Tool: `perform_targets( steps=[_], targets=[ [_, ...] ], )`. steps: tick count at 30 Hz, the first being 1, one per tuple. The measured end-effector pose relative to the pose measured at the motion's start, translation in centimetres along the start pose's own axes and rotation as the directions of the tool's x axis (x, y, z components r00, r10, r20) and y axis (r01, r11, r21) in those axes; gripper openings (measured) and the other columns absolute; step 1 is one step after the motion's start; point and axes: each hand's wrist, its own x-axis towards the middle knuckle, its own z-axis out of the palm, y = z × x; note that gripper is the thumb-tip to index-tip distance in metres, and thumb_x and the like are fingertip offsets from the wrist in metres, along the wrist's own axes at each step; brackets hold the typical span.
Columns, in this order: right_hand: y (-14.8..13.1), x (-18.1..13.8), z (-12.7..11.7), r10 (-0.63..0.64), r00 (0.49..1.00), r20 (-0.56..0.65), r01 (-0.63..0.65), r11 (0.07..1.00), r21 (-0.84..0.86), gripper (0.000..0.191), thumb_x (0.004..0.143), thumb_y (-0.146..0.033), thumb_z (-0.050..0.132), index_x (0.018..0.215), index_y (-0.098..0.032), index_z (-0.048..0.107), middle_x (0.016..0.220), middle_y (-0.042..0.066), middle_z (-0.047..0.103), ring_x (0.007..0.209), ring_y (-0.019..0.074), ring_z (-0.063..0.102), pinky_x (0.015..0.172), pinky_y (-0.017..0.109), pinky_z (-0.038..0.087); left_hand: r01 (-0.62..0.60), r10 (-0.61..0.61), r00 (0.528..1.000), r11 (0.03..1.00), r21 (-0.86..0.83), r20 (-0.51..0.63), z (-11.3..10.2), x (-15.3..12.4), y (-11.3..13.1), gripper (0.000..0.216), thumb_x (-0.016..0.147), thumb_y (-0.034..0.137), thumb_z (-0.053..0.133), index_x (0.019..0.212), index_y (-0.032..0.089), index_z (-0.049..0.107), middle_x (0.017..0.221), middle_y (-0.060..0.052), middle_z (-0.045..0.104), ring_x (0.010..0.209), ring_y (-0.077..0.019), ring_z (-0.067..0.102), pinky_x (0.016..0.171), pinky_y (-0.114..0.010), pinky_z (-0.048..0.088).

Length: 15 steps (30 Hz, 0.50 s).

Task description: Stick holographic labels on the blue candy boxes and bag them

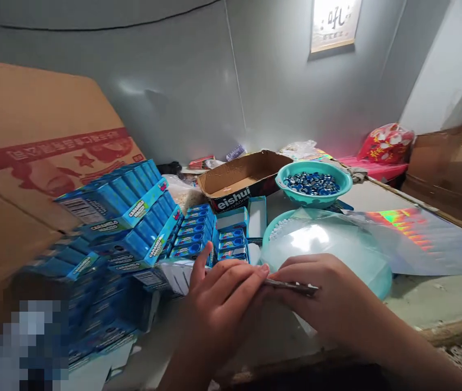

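My left hand (218, 307) and my right hand (329, 301) meet near the table's front edge, both pinched on a thin flat dark piece (292, 287) held edge-on between them. What that piece is I cannot make out. Just beyond my hands lies a clear plastic sheet (324, 241) over a teal bowl (274, 225) holding small white beads. A stack of blue candy boxes (133, 222) stands to the left of my left hand, with an open tray of the same boxes (210, 236) behind it.
A teal basket of blue wrapped pieces (313, 183) sits behind the covered bowl. A brown cardboard tray (241, 182) lies at centre back, a big cardboard carton (31, 157) at left. Holographic sheets (422, 231) lie right, a red bag (384, 144) beyond.
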Motion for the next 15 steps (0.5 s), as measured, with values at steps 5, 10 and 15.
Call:
perform_targets(
  steps=[5, 10, 15],
  targets=[
    [-0.4, 0.9, 0.7, 0.057, 0.996, 0.073, -0.065, 0.991, 0.119, 0.016, 0.091, -0.012, 0.064, 0.085, -0.023, 0.074, 0.075, -0.006, 0.069, 0.064, 0.0072, 0.058, 0.059, 0.018, 0.039, -0.036, 0.037, 0.999, 0.999, 0.029, -0.038, -0.2, -2.1, -2.1, 0.027, 0.087, 0.008, 0.07, 0.111, 0.019, 0.071, 0.098, -0.001, 0.078, 0.092, -0.0131, 0.07, 0.12, -0.051, 0.03],
    [-0.3, 1.2, 1.3, 0.039, 0.999, 0.038, -0.044, 0.991, 0.126, 0.023, 0.096, -0.019, 0.056, 0.091, -0.029, 0.077, 0.081, -0.005, 0.073, 0.07, 0.0107, 0.064, 0.066, 0.02, 0.049, -0.083, 0.09, 0.992, 0.993, 0.082, -0.091, 0.2, -3.8, -2.9, 0.033, 0.082, 0.005, 0.074, 0.111, 0.019, 0.072, 0.105, -0.007, 0.077, 0.101, -0.0166, 0.07, 0.113, -0.049, 0.041],
    [2.4, 0.1, 2.1, -0.067, 0.996, -0.055, 0.067, 0.998, -0.003, 0.023, 0.096, -0.036, 0.054, 0.1, -0.037, 0.077, 0.088, 0.0, 0.077, 0.073, 0.0202, 0.073, 0.062, 0.027, 0.062, -0.078, 0.087, 0.983, 0.995, 0.062, -0.163, 0.5, -4.2, -2.3, 0.011, 0.091, 0.02, 0.067, 0.101, 0.022, 0.072, 0.107, -0.001, 0.078, 0.108, -0.0131, 0.068, 0.114, -0.037, 0.041]
  ],
)
